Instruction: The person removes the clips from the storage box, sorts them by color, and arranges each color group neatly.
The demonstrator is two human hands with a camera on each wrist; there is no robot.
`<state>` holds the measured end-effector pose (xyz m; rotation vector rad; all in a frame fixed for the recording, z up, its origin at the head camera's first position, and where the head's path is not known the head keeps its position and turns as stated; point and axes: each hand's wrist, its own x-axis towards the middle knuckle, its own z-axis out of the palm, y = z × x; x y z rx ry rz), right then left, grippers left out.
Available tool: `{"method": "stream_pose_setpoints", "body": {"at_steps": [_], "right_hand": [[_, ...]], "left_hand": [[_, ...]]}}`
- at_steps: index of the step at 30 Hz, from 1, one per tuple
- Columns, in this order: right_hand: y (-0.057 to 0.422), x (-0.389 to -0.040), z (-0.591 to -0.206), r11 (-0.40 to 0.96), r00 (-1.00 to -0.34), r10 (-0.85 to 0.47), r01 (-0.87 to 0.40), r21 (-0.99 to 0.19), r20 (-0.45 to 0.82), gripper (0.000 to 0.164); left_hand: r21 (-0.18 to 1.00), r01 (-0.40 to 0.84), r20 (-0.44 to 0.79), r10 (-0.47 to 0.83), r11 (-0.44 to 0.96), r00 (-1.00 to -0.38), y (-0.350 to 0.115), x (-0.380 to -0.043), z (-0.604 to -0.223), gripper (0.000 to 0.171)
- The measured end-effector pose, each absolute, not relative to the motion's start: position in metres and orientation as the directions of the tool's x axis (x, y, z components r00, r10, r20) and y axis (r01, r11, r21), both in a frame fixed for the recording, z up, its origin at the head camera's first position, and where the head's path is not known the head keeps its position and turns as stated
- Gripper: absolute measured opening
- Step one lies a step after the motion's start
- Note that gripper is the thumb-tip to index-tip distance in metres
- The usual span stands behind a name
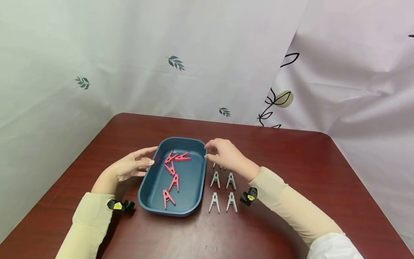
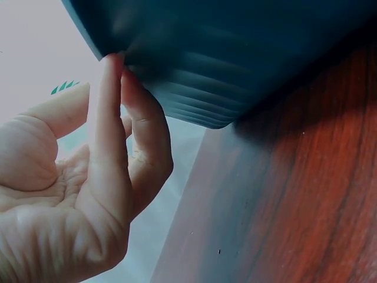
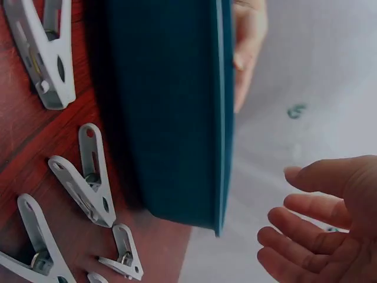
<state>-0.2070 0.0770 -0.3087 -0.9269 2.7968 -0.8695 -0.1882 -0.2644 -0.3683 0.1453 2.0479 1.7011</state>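
Note:
A blue plastic bin [image 1: 191, 190] stands on the table with several pink clips [image 1: 174, 181] scattered inside. My left hand [image 1: 132, 165] is at its left side, fingers loosely bent. The left wrist view shows those fingertips [image 2: 112, 59] at the bin's outer wall, just under the rim. Over the right rim, near the far corner, my right hand [image 1: 224, 154] hovers with relaxed fingers and nothing between them. The right wrist view shows a gap between this hand [image 3: 318, 218] and the rim. Below it, several grey clips [image 1: 215, 202] lie in two columns, the farthest partly hidden by the hand.
The reddish-brown wooden table [image 1: 278, 154] extends on both sides of the bin. A white curtain [image 1: 136, 46] with leaf prints hangs behind its far edge. Each wrist wears a small black camera [image 1: 249, 196].

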Motion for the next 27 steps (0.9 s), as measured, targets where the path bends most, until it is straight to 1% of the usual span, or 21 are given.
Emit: {"method": "stream_pose_setpoints", "body": {"at_steps": [5,10,12,20,27], "right_hand": [[0.060,-0.210,-0.310,0.636,-0.731,-0.677,-0.638,-0.433,0.083,0.032],[0.043,-0.218,-0.313,0.600,-0.655,-0.755,-0.705,-0.377,0.023,0.036],[0.037,-0.220,-0.316,0.595,-0.635,-0.773,-0.718,-0.361,-0.009,0.038],[0.017,-0.230,-0.328,0.594,-0.587,-0.800,-0.749,-0.295,-0.123,0.043],[0.005,-0.242,-0.338,0.603,-0.579,-0.798,-0.751,-0.271,-0.169,0.044]], "left_hand": [[0.951,-0.220,-0.289,0.366,0.217,-0.884,-0.264,-0.187,-0.367,0.072],[0.951,-0.221,-0.287,0.363,0.215,-0.886,-0.264,-0.186,-0.366,0.072],[0.951,-0.221,-0.289,0.364,0.216,-0.886,-0.264,-0.187,-0.367,0.072],[0.953,-0.210,-0.281,0.374,0.220,-0.884,-0.264,-0.190,-0.369,0.072],[0.953,-0.222,-0.287,0.377,0.208,-0.881,-0.263,-0.191,-0.368,0.072]]}}
